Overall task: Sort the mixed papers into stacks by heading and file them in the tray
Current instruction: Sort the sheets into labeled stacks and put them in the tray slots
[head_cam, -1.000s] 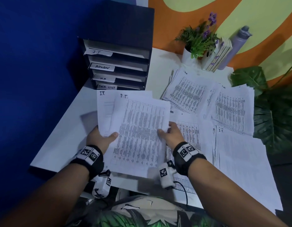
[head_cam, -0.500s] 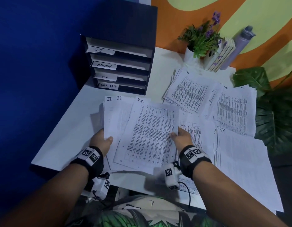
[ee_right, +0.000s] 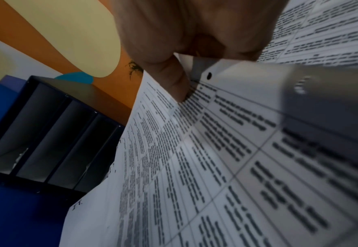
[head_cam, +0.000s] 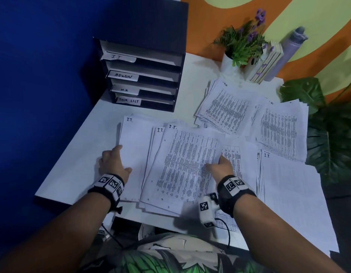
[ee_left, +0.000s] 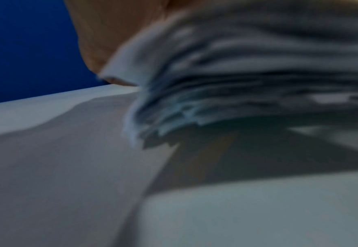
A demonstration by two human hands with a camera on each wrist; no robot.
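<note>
A fanned stack of white sheets headed "I.T." (head_cam: pixel 170 160) lies low over the white desk (head_cam: pixel 76 162) in front of me. My left hand (head_cam: pixel 113 162) grips its left edge, thumb on top; the left wrist view shows the sheet edges (ee_left: pixel 216 86) lifted slightly off the desk. My right hand (head_cam: pixel 220 166) pinches the right edge of the printed top sheet (ee_right: pixel 194 150), thumb (ee_right: pixel 175 83) on top. The black filing tray (head_cam: pixel 143 75) stands at the back left, with slots labelled IT, ADMIN, H.R and TASK LIST.
Other paper stacks lie to the right: one headed HR (head_cam: pixel 225 107), one beside it (head_cam: pixel 279 131), and a stack marked I.T. (head_cam: pixel 288 194) at the near right. A potted plant (head_cam: pixel 239 44), books (head_cam: pixel 269 62) and a bottle (head_cam: pixel 288 50) stand at the back.
The I.T. stack has come down from a raised, tilted hold to almost flat on the desk and fanned out to the right. Both hands have kept their hold on its edges.
</note>
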